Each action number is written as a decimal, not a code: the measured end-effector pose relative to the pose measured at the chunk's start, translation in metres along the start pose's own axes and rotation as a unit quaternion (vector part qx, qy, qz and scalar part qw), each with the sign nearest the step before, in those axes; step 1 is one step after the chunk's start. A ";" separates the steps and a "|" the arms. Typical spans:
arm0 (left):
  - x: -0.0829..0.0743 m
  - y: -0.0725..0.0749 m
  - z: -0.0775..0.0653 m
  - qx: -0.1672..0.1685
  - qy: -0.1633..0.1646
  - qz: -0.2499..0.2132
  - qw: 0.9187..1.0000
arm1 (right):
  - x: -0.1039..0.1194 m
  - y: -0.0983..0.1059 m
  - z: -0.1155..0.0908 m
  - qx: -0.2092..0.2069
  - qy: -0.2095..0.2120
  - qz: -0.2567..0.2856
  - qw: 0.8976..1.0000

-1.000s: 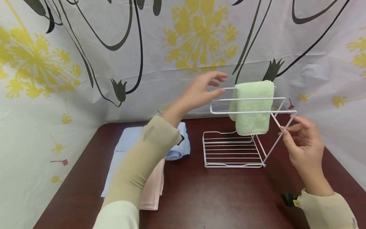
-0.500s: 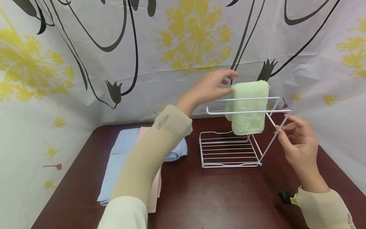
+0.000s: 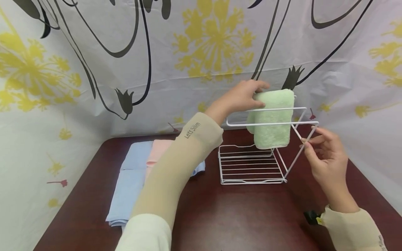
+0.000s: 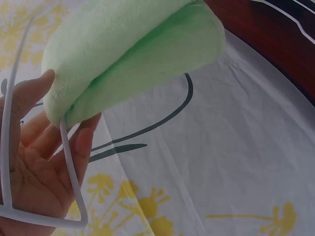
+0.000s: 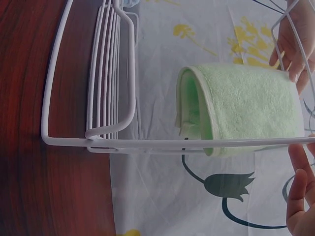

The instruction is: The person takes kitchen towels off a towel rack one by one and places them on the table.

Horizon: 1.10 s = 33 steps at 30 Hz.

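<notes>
A light green towel (image 3: 272, 122) hangs folded over the back top rail of a white wire rack (image 3: 252, 181). At the towel's left end, my left hand (image 3: 243, 96) has its thumb on the near side and its fingers on the far side. In the left wrist view, the thumb (image 4: 37, 91) touches the towel (image 4: 133, 54), and the fingers lie by the rail under its edge. My right hand (image 3: 328, 160) pinches the rack's right side wire between thumb and fingertips. The right wrist view shows the towel (image 5: 251, 98) draped, its fold open towards the camera.
Folded blue cloth (image 3: 127, 188) and pink cloth (image 3: 158, 150) lie at the left of the dark red table (image 3: 238, 216), partly behind my left sleeve. A patterned curtain (image 3: 194, 90) stands behind the table. A small black object (image 3: 311, 217) shows by the right cuff.
My left hand has moved right along the rack, from beside the towel to its left end. The right hand keeps its pinch on the side wire. The view has shifted slightly.
</notes>
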<state>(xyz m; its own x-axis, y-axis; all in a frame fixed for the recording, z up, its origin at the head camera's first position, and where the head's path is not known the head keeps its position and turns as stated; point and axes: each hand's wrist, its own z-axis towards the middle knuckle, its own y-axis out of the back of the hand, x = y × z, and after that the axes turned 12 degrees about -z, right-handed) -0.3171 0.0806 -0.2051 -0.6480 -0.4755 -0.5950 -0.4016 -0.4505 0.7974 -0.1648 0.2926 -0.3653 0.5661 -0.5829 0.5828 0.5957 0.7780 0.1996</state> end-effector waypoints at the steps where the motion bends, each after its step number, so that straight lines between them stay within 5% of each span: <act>1: 0.001 -0.001 0.000 0.000 0.001 0.002 1.000 | 0.000 0.000 0.000 0.000 0.000 0.001 1.000; 10: 0.002 0.000 0.001 -0.014 0.009 0.010 1.000 | -0.001 0.000 0.001 -0.001 -0.008 -0.006 1.000; 23: 0.005 -0.002 0.002 -0.080 0.012 0.015 0.997 | 0.000 -0.001 0.000 -0.001 -0.006 -0.004 1.000; 33: 0.004 -0.004 -0.006 -0.122 -0.023 0.011 0.992 | -0.001 -0.001 -0.001 0.001 -0.004 0.000 1.000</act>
<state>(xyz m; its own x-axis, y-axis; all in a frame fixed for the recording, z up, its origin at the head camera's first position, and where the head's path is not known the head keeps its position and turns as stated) -0.3143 0.0756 -0.2111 -0.6865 -0.4544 -0.5676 -0.2223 -0.6121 0.7589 -0.1656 0.2921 -0.3666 0.5611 -0.5816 0.5891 0.5954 0.7779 0.2009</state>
